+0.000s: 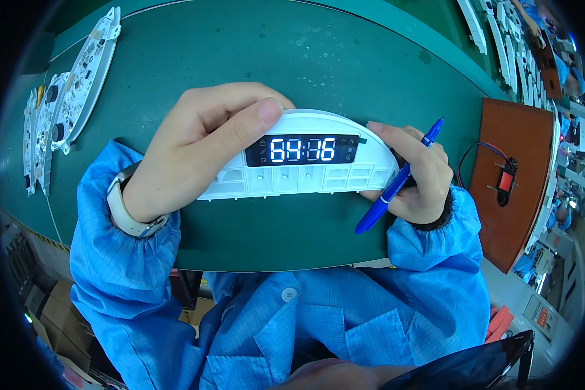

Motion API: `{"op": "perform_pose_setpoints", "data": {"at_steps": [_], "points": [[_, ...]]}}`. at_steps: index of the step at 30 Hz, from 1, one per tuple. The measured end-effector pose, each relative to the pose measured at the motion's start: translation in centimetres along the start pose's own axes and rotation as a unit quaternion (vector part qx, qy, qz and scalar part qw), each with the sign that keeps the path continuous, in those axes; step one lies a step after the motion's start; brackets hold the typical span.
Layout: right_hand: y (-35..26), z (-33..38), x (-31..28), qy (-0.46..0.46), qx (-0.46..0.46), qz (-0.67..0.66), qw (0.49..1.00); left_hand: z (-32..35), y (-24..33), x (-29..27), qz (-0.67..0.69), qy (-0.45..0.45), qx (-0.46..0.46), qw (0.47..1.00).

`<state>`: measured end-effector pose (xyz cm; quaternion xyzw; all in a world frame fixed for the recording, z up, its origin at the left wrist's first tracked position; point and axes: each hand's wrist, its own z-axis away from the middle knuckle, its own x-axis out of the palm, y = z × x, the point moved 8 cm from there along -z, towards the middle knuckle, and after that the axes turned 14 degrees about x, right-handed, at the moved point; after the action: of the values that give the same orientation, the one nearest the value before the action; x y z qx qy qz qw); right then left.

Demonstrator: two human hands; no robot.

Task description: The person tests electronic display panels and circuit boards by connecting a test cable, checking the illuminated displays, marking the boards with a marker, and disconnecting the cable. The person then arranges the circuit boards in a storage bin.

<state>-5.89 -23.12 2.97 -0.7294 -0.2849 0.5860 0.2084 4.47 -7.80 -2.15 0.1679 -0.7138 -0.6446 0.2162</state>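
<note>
Between my two hands, above the green mat, is a white arched display panel (292, 181) with a lit black digital screen (303, 150). My left hand (208, 136) is closed round its left end, the thumb lying along the upper edge. At the right end, my right hand (419, 166) grips the panel's curved rim. A blue capped pen (396, 185) is tucked in the fingers of that same hand, slanting down to the left. Its lower end sticks out below the panel. The panel's back and the fingertips behind it are hidden.
Several white panels with exposed circuit boards (84, 81) lie at the far left of the green tabletop (305, 58). On the right stands a brown board (500, 175) with a red-and-black socket and wires. More white panels (500, 45) line up beyond, near other people in blue.
</note>
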Motion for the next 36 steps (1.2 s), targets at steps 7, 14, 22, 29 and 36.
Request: {"op": "perform_pose_setpoints", "data": {"at_steps": [7,14,22,29,36], "points": [[-0.07,0.07,-0.04,0.001,-0.002,0.006,1.000,0.01,-0.03,0.02,0.001,-0.002,-0.009,1.000],[-0.11,0.05,-0.10,-0.001,-0.003,0.005,1.000,0.01,-0.01,0.20,0.011,-0.010,-0.016,1.000],[-0.27,-0.04,-0.09,-0.001,-0.003,0.008,1.000,0.02,-0.06,0.07,0.004,-0.002,-0.014,1.000],[-0.41,-0.13,-0.13,-0.005,-0.003,0.012,1.000,-0.02,0.11,0.13,0.017,0.002,0.005,1.000],[-0.37,-0.07,-0.11,-0.004,-0.003,0.015,1.000,0.03,-0.08,0.06,-0.001,-0.001,-0.006,1.000]]}}
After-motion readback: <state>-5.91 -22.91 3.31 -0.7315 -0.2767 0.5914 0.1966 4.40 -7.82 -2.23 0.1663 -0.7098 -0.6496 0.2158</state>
